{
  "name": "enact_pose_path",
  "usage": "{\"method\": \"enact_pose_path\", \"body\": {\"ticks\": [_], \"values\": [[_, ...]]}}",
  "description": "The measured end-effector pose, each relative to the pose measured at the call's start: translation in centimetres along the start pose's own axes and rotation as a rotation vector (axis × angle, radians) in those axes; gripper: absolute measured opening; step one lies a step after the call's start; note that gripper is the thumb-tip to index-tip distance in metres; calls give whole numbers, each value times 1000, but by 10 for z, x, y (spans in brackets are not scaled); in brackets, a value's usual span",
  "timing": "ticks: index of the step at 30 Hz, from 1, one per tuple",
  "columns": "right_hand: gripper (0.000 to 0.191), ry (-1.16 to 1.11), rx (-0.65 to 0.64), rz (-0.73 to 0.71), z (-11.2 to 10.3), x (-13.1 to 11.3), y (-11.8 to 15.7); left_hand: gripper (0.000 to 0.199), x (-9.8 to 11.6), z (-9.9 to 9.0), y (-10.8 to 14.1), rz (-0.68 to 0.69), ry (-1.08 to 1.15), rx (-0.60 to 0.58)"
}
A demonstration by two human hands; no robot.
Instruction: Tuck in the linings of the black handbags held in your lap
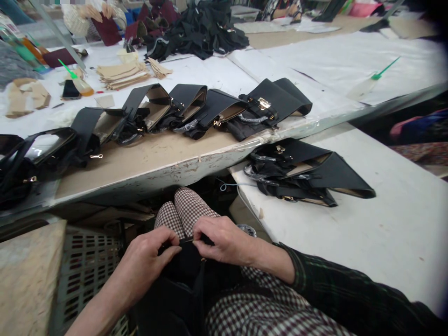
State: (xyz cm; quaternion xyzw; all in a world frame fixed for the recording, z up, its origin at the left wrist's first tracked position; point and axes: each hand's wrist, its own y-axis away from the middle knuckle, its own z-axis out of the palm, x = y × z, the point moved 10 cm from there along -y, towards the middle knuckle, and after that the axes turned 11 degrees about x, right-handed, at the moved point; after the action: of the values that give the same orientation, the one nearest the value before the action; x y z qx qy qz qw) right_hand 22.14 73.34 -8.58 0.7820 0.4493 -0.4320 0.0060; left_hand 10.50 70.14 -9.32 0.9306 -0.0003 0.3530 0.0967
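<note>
Across my lap lies a black handbag (pixel 182 267), partly hidden by my hands and dark against the checked cloth. My left hand (pixel 149 252) pinches its upper edge between thumb and fingers. Just to the right, my right hand (pixel 222 238) grips the same edge, fingertips close to those of the left. A small gold-coloured metal piece (pixel 203 259) shows on the bag below my right fingers. More black bags (pixel 308 170) with gold-coloured fittings lie stacked on the white table to the right.
A row of black bags (pixel 189 100) lines the front edge of the long worktable (pixel 129 172). Behind them are tan pieces (pixel 121 74), a glue bottle (pixel 83 86), another bottle (pixel 367 84) and a dark heap (pixel 203 32). A plastic crate (pixel 87 261) stands at my left. A person's hands (pixel 94 11) show at the back.
</note>
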Motion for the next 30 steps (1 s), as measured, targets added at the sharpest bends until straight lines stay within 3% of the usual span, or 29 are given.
{"method": "enact_pose_path", "body": {"ticks": [6,13,19,30], "values": [[9,1,25,-138,0,-10,3,8,2,3,1,27,-49,-1],[10,-19,54,-164,2,-7,6,10,0,6,3,37,-124,-45],[8,-29,52,-66,0,-2,2,11,4,11,4,59,-188,-84],[7,-63,113,81,-5,6,0,15,3,11,7,31,24,30]]}}
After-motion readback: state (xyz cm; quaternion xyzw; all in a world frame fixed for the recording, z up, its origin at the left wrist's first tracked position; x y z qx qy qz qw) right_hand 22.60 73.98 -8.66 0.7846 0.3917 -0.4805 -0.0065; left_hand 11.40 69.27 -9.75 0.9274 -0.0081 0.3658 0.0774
